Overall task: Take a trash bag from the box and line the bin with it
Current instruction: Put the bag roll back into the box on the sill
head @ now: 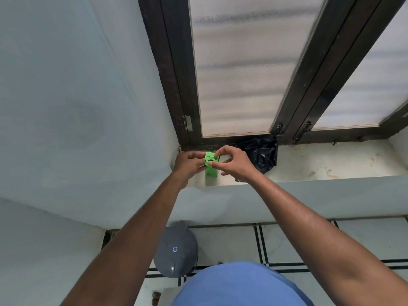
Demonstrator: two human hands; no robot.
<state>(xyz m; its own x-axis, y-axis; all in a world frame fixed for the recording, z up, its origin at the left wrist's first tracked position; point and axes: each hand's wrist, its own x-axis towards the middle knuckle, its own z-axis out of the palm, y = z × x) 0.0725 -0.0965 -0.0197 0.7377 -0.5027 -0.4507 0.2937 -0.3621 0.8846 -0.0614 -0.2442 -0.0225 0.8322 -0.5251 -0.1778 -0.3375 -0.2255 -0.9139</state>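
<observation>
At the left end of a stained window ledge (320, 166), a left hand (187, 163) grips the side of an upright green box (211, 170) of trash bags. The right hand (234, 164) pinches the box's top between thumb and forefinger. A crumpled black bag (262, 154) lies just right. Nearer, on the tiled floor, stands a grey lidded bin (176, 249).
</observation>
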